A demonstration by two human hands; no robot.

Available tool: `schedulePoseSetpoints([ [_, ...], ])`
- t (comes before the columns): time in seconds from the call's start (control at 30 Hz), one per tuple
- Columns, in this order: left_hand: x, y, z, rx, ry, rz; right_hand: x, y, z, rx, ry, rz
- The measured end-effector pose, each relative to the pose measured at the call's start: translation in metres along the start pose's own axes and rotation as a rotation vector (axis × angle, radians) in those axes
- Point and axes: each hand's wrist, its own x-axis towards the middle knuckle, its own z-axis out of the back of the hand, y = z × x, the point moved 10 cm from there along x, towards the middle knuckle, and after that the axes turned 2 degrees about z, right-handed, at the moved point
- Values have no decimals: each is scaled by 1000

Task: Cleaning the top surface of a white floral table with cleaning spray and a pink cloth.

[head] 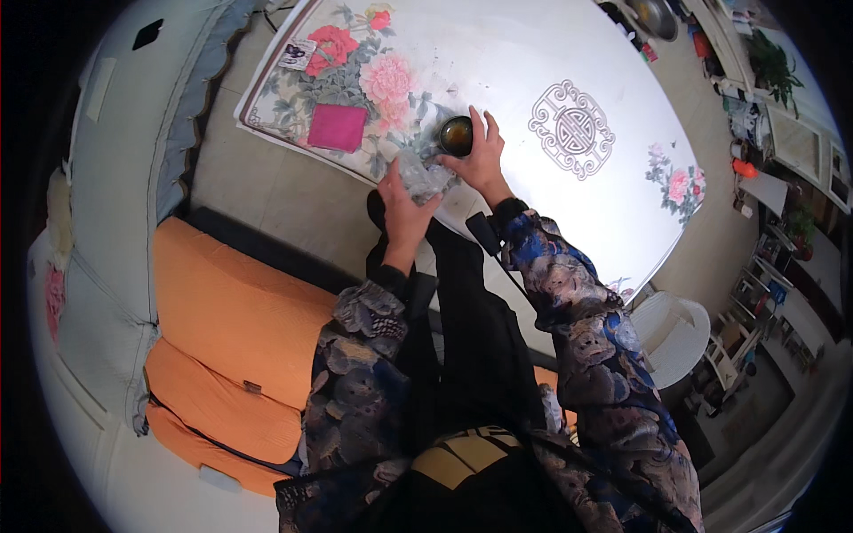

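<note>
My left hand (404, 208) grips a crumpled clear plastic bag (422, 178) at the near edge of the table. Close beside it, my right hand (481, 154) has its fingers spread at the right side of a small dark round bowl (456, 136) with something amber-brown inside; its thumb reaches toward the bag. Whether the right fingers touch the bowl is hard to tell. A folded magenta cloth (338, 127) lies to the left on the flower-printed tablecloth (506, 73).
A small patterned packet or card (297, 54) lies near the table's left corner. An orange-covered seat (233, 286) is at the left. At the table's right stands a white stool or chair (673, 336). Shelves with plants and household things line the far right.
</note>
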Motion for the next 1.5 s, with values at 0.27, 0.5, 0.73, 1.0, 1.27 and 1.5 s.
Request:
schedulePoseSetpoints([
  [0.27,-7,28,-56,89,295,151,12,-17,-30,79,44,-95],
  [0.5,-8,24,1,-222,11,11,5,2,-29,35,123,-44],
  [0.73,-69,137,99,-537,-484,514,-35,102,-63,184,219,189],
  [1.0,-137,262,136,-747,-434,747,-138,153,-167,229,472,262],
  [1.27,-150,344,105,-582,-291,793,-188,107,-247,107,610,136],
  [1.5,-123,419,61,-621,-268,625,-176,41,-317,-9,508,91],
])
